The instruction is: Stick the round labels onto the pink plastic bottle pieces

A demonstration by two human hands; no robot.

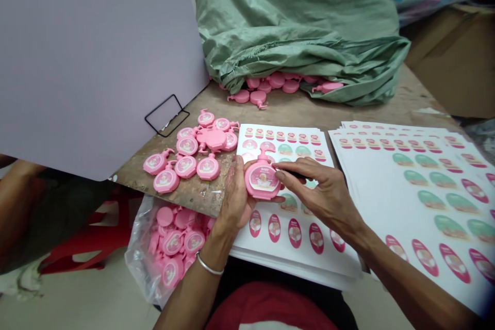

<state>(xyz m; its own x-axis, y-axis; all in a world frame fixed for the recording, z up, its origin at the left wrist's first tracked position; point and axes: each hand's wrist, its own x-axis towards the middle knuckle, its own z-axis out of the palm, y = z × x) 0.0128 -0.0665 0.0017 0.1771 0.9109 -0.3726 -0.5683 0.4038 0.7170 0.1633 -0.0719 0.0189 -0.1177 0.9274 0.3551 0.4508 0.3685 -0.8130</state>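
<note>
Gripping pink plastic bottle (260, 181) | left hand (232, 201): fingers (237, 175) around it | right hand (323, 191): fingers (294, 167) closed on label (264, 176) (reads "Baby")

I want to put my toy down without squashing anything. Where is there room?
Bare wooden table shows between the green sack and the label sheets, to the right of the pink bottles. It's crowded around the left hand and right hand, over the sheets.
</note>
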